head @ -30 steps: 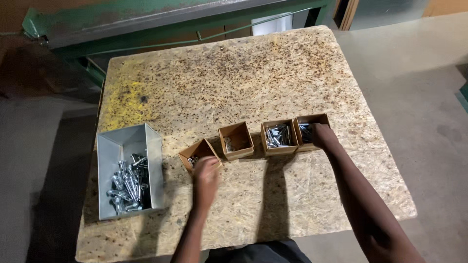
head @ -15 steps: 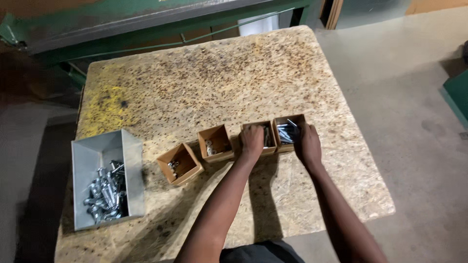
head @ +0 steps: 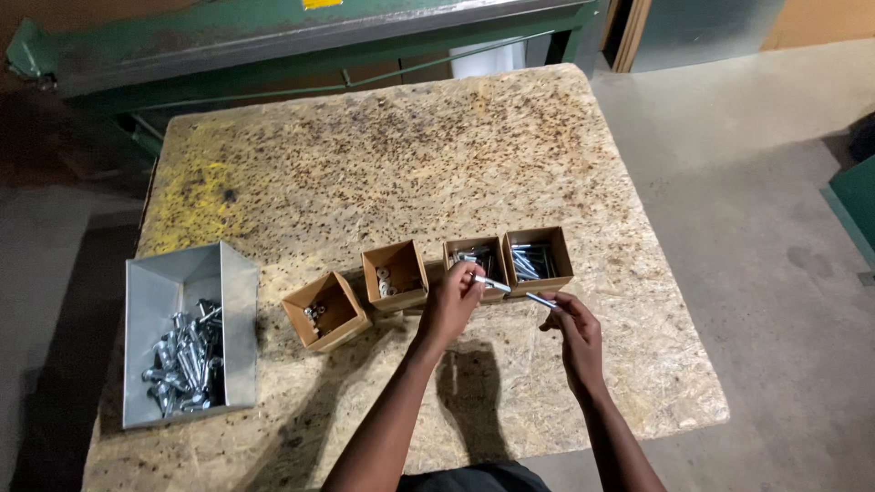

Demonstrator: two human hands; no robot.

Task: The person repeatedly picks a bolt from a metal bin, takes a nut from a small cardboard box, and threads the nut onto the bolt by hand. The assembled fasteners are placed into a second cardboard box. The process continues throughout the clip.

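Observation:
Four small brown cardboard boxes stand in a row on the wooden table (head: 383, 155). My left hand (head: 451, 305) is raised just in front of the third box (head: 474, 264) and pinches a silver bolt (head: 492, 284) by its end. My right hand (head: 572, 330) is below the rightmost box (head: 538, 260) and holds another silver bolt (head: 540, 299) in its fingertips. The two bolts lie nearly in line between my hands. Both right-hand boxes hold several silver bolts. The second box (head: 395, 275) and the tilted first box (head: 324, 312) each hold a few small metal parts.
A grey metal bin (head: 187, 333) with several mixed bolts sits at the table's left front. A green metal machine frame (head: 301, 36) stands behind the table. Concrete floor (head: 756, 210) lies to the right, beyond the table edge.
My left hand moved from the leftmost box over to the third box. Both hands lifted off the boxes toward me, each now pinching a bolt.

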